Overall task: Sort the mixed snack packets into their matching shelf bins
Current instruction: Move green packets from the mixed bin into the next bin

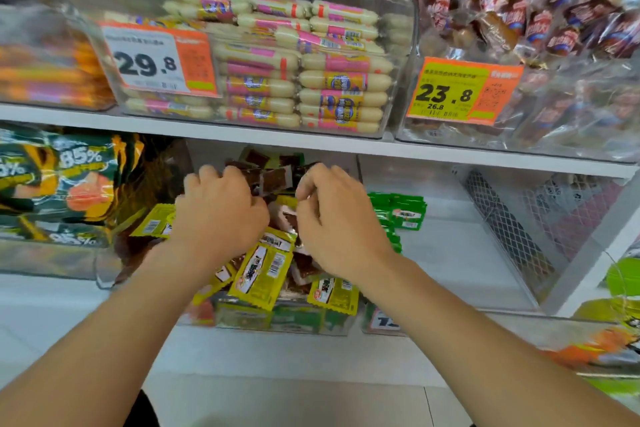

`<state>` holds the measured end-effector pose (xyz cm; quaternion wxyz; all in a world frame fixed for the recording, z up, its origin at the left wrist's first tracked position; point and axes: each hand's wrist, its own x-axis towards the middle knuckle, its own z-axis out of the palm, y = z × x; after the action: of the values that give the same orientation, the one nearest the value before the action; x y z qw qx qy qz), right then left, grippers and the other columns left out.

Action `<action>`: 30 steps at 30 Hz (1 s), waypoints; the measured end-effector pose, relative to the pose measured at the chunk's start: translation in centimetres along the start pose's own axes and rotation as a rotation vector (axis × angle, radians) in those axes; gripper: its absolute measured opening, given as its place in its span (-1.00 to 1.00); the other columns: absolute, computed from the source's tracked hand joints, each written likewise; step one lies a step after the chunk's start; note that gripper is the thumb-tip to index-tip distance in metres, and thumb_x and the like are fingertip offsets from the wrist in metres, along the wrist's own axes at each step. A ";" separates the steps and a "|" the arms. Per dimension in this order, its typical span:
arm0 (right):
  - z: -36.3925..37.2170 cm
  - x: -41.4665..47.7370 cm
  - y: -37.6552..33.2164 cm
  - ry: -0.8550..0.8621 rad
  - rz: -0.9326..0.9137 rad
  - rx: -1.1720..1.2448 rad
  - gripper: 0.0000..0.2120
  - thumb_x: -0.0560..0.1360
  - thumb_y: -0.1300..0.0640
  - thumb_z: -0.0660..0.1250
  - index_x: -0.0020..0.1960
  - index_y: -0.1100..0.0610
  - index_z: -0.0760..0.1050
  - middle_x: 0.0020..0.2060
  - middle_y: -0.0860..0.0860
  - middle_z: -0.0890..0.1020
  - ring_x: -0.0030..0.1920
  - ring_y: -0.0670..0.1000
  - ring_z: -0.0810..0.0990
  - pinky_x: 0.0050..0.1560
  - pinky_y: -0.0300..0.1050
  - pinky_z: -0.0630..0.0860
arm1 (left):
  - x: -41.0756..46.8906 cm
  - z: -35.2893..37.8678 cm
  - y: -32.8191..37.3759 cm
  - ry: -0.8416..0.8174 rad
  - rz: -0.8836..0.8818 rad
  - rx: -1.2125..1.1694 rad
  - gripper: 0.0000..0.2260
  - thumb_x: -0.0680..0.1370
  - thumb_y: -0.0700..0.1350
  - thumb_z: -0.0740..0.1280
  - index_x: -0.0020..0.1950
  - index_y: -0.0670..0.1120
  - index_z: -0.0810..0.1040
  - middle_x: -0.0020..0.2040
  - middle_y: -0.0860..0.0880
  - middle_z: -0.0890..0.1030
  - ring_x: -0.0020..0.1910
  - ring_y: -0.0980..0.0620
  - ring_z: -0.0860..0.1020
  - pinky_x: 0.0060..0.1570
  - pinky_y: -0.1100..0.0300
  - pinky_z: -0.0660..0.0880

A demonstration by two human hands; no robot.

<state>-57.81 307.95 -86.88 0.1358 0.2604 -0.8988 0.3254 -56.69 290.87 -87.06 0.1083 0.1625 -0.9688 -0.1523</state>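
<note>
both curled: left hand (221, 215), right hand (337, 222), over packets (263, 274).

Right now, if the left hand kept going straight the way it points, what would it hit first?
Most likely the dark brown packets heaped in the clear bin, just beyond the left hand; depth is unclear, so it may already touch them.

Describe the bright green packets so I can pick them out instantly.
Find the orange 23.8 price tag on the upper shelf. Below and left of it, on the lower shelf just right of the right hand, sits a small stack of green packets. They are solid bright green; the neighbouring heap holds yellow packets.
</note>
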 end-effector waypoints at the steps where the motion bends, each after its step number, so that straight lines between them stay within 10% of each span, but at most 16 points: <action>1: 0.7 0.3 -0.6 -0.048 -0.029 -0.008 -0.91 0.61 0.20 0.22 0.05 0.04 0.46 -0.02 -0.03 0.48 0.01 0.02 0.45 0.00 0.01 0.44 | 0.6 -0.3 -1.4 -0.051 -0.065 0.022 -0.60 0.58 0.05 0.25 0.30 -0.18 0.47 0.30 -0.30 0.43 0.33 -0.39 0.37 0.29 -0.24 0.37; 7: 5.2 3.9 -2.1 -0.172 -0.156 -0.055 -0.69 0.62 0.31 0.23 0.29 0.09 0.54 0.20 0.03 0.56 0.23 0.06 0.48 0.21 0.05 0.47 | 3.4 1.6 -9.2 -0.447 0.076 0.261 -0.09 0.33 0.52 -0.31 0.60 0.21 0.17 0.70 -0.01 0.03 0.64 -0.28 0.05 0.51 -0.34 0.13; 12: 9.4 9.0 -3.4 -0.315 -0.170 -0.113 -0.52 0.60 0.42 0.23 0.47 0.10 0.48 0.38 0.09 0.55 0.38 0.12 0.49 0.32 0.03 0.48 | 1.5 -0.8 -8.5 -0.471 0.116 0.157 -0.37 0.66 0.36 -0.07 0.68 0.14 -0.01 0.71 -0.02 -0.01 0.67 -0.19 -0.04 0.52 -0.29 0.02; 30: 14.1 19.3 -4.8 -0.938 0.033 -0.426 -0.09 0.49 0.01 0.47 0.70 -0.01 0.05 0.67 0.00 0.13 0.63 0.09 0.19 0.54 0.09 0.28 | 2.0 -0.9 -9.9 -0.661 0.132 0.136 -0.26 0.64 0.41 -0.10 0.67 0.10 -0.33 0.68 -0.11 -0.29 0.65 -0.12 -0.32 0.61 -0.14 -0.23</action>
<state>-72.21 288.24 -87.07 -0.2371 0.3307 -0.9134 -0.0145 -55.48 281.00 -89.23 -0.2130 0.0481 -0.9679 -0.1244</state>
